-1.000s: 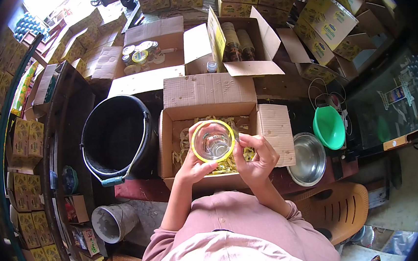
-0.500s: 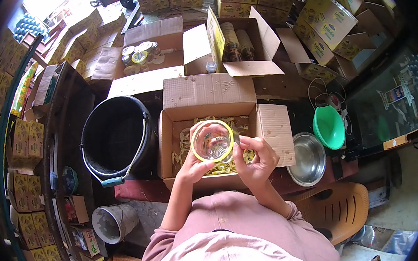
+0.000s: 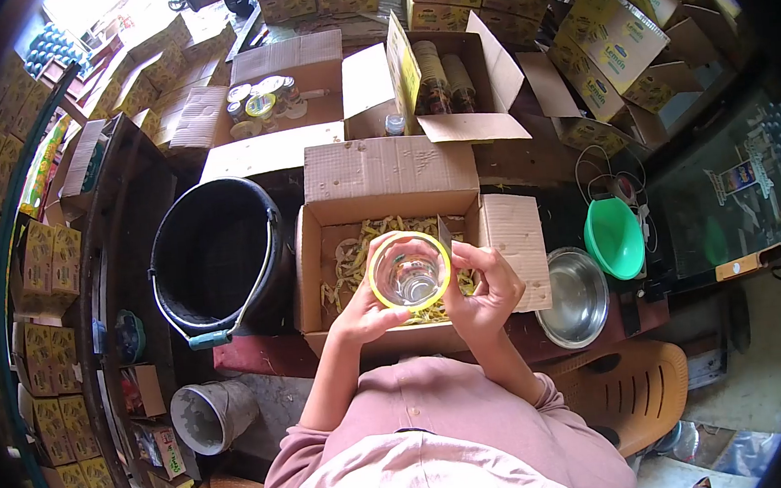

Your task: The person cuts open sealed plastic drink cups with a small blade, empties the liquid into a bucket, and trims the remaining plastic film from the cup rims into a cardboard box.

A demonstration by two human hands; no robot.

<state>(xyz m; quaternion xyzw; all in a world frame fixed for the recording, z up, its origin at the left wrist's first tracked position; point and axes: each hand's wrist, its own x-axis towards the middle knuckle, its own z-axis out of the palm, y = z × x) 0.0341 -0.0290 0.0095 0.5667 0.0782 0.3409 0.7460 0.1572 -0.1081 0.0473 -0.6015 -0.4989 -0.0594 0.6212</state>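
Observation:
My left hand (image 3: 361,318) is wrapped round a clear jar (image 3: 415,285) with a bright yellow rim, its mouth facing me. My right hand (image 3: 486,290) is closed at the jar's right side, with thumb and index finger pinched by the rim. A thin, flat, dark grey blade-like piece (image 3: 445,231) sticks up from those fingers; its exact kind is unclear. Below both hands stands an open cardboard box (image 3: 388,168), with yellow strips (image 3: 360,255) scattered over its bottom.
A black bucket (image 3: 172,261) stands left of the box. To the right are a steel bowl (image 3: 588,306) and a green basin (image 3: 614,237). Behind, one carton (image 3: 294,61) holds several lidded jars (image 3: 260,106), another (image 3: 497,61) stacked containers. A brown chair (image 3: 636,390) is at lower right.
The jar has shifted slightly right and down in my left hand. My right hand has moved a little, and the grey piece now points upward beside the rim.

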